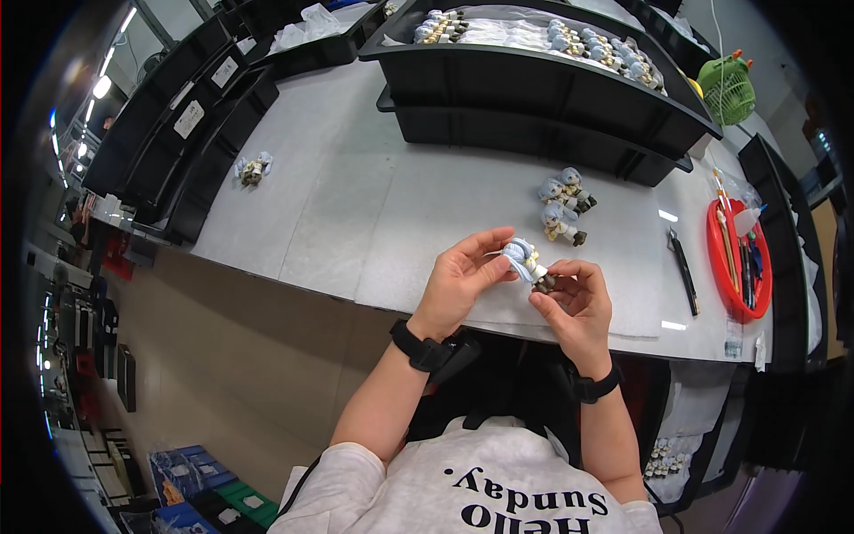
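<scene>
Above the table's near edge I hold a small figurine with pale blue hair, white and yellow clothes and dark brown feet. My left hand grips it by the hair, thumb and fingers on the head end. At the feet end, my right hand pinches the brown part between thumb and fingers. Just beyond my hands, several similar figurines lie in a cluster on the white table. Another figurine lies apart at the table's left side.
Stacked black bins at the back hold rows of figurines on white padding. To the right are a craft knife and a red tray with brushes and tools. A green basket stands behind it. Black bins line the left.
</scene>
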### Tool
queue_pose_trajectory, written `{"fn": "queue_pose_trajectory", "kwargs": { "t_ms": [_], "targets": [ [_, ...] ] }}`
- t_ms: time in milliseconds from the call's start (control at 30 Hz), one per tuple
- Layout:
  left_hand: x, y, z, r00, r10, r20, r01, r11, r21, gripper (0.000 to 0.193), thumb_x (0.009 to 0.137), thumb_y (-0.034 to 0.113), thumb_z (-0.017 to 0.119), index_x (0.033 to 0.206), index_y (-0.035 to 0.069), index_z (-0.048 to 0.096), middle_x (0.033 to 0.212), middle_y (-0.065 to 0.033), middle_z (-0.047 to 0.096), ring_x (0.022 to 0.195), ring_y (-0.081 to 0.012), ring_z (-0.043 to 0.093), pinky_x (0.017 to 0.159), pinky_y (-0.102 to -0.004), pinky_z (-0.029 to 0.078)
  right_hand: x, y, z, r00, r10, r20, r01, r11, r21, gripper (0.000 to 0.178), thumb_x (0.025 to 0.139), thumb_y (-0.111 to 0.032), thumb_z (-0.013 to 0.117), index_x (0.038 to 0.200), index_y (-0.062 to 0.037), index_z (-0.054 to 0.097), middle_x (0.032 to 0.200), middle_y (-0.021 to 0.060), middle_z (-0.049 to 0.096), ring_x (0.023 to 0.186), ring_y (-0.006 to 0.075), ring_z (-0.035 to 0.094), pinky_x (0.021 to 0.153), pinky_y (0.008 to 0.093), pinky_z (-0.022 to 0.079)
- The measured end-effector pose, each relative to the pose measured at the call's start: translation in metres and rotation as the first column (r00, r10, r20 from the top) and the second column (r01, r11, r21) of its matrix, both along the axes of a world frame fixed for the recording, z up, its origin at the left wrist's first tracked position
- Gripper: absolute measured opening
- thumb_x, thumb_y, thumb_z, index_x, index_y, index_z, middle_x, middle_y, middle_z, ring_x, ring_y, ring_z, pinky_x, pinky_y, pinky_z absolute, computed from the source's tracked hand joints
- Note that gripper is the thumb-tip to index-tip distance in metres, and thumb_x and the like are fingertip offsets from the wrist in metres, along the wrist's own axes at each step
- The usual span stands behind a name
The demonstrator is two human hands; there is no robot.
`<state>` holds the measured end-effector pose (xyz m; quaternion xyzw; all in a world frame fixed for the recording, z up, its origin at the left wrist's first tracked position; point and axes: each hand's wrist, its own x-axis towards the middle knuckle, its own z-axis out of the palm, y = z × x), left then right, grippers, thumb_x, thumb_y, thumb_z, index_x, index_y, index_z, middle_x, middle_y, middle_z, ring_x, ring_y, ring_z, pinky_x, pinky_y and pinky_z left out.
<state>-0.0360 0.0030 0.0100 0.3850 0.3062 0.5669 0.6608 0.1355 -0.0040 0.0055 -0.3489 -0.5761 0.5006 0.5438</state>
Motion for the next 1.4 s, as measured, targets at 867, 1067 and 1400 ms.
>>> {"fn": "queue_pose_trajectory", "kwargs": {
  "t_ms": [867, 1067, 1400],
  "targets": [
    [-0.003, -0.003, -0.005, 0.992, -0.007, -0.125, 0.031, 0.981, 0.19, 0.036, 0.07, -0.016, 0.054, 0.103, 0.0, 0.058, 0.109, -0.0129, 0.055, 0.1, -0.0187, 0.054, 0.086, -0.0296, 0.045, 0.0, 0.0, 0.004, 0.998, 0.04, -0.04, -0.043, 0.995, -0.09, 0.016, 0.081, -0.003, 0.056, 0.095, 0.0026, 0.05, 0.09, 0.0073, 0.057, 0.077, 0.0117, 0.055, 0.068, 0.0221, 0.046],
    [0.005, 0.0, -0.01, 0.984, -0.045, -0.175, 0.083, 0.972, 0.218, 0.038, 0.069, -0.017, 0.05, 0.103, -0.002, 0.058, 0.112, -0.0149, 0.054, 0.102, -0.0199, 0.053, 0.088, -0.0301, 0.043, 0.01, 0.0, 0.003, 0.977, 0.064, 0.203, -0.088, 0.99, 0.114, 0.02, 0.077, -0.001, 0.059, 0.096, 0.0002, 0.053, 0.086, 0.0073, 0.06, 0.076, 0.0143, 0.059, 0.065, 0.0238, 0.047],
    [0.0, -0.004, -0.009, 0.905, 0.088, -0.416, -0.013, 0.984, 0.18, 0.039, 0.078, -0.007, 0.053, 0.116, -0.005, 0.047, 0.118, -0.0154, 0.049, 0.101, -0.0183, 0.051, 0.087, -0.0272, 0.042, 0.12, -0.052, 0.012, 0.884, -0.466, 0.019, 0.458, 0.875, 0.153, 0.026, 0.075, 0.008, 0.056, 0.099, -0.0007, 0.054, 0.091, 0.0054, 0.058, 0.082, 0.0115, 0.055, 0.073, 0.0238, 0.045]
  ]
}}
